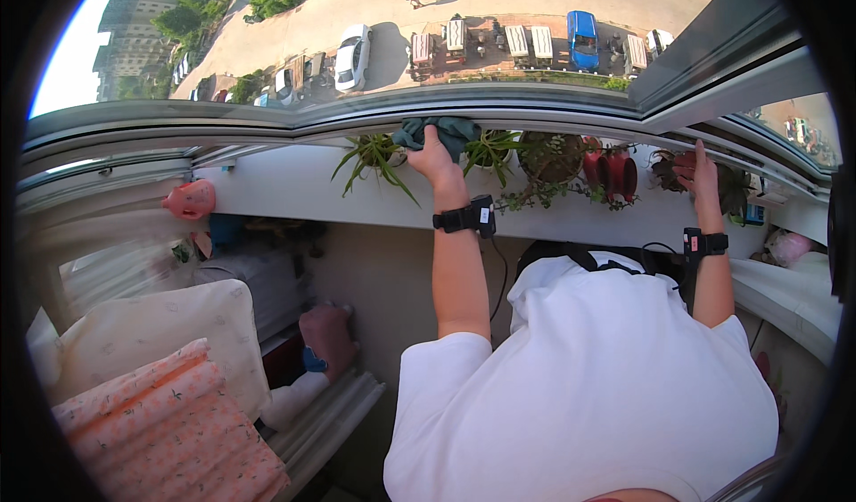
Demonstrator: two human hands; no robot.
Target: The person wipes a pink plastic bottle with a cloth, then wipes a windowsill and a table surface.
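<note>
My left hand (431,157) is on a crumpled teal cloth (438,134), pressed against the lower rail of the white window frame (535,115); its thumb points up and the other fingers are partly hidden. Off to the right, my right hand (699,174) is raised with fingers apart beside the frame, above potted plants, holding nothing visible; whether it touches the frame I cannot tell. Both wrists wear black straps with small devices. Spider plants (376,154) and a trailing plant (552,157) stand on the white sill (301,181) close below the cloth.
Red pots (610,167) stand between my hands. A pink plastic jug (190,199) is at the sill's left end. Lower left are a cream cushion (167,341), floral fabric (174,422) and curtains. Beyond the glass, far below, lie a road and parked cars (352,57).
</note>
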